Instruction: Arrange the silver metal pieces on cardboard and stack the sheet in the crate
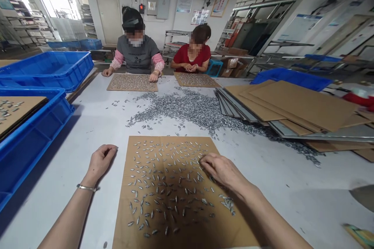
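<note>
A brown cardboard sheet [181,225] lies flat on the grey table in front of me, strewn with several small silver metal pieces [163,186]. My right hand [223,170] rests on the sheet's right side, fingers curled down and pinched among the pieces. My left hand [101,161] sits on the table just off the sheet's left edge, loosely curled into a fist, a thin bracelet on its wrist. A large heap of the same metal pieces [198,111] spreads over the table beyond the sheet.
Blue plastic crates [35,132] stand at the left, one holding a cardboard sheet. Stacked cardboard and grey boards [295,109] lie at the right. Two people sit across the table, each with hands on a filled cardboard sheet [133,82].
</note>
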Available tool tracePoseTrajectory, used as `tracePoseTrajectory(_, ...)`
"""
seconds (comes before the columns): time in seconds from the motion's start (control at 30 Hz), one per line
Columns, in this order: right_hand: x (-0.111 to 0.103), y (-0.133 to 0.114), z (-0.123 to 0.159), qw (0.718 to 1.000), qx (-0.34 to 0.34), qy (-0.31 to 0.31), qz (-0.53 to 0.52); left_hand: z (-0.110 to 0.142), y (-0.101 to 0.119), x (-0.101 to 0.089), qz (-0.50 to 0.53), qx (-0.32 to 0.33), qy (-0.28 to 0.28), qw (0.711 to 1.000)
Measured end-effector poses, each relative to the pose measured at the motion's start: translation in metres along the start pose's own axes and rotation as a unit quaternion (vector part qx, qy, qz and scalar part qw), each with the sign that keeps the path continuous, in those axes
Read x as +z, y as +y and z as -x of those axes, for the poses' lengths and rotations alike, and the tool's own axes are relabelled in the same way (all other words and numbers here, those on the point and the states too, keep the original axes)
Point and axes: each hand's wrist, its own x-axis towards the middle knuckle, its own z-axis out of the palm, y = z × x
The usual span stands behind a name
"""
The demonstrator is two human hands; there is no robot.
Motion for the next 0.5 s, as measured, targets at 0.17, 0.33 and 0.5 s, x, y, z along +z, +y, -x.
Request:
tracePoseTrajectory(0.17, 0.006, -0.002, 0.024, 0.998, 0.027, -0.047, -0.041, -0.002, -0.001, -0.001, -0.004, 0.002, 0.000, 1.000)
tracePoseTrajectory(0.33, 0.029, -0.006, 0.031, 0.997, 0.032, -0.018, -0.068, -0.002, -0.002, 0.000, -0.005, -0.001, 0.004, 1.000)
tracePoseTrajectory(0.5, 0.028, -0.004, 0.031, 0.996, 0.052, -0.004, -0.077, -0.002, 0.002, 0.000, -0.007, -0.007, 0.011, 1.000)
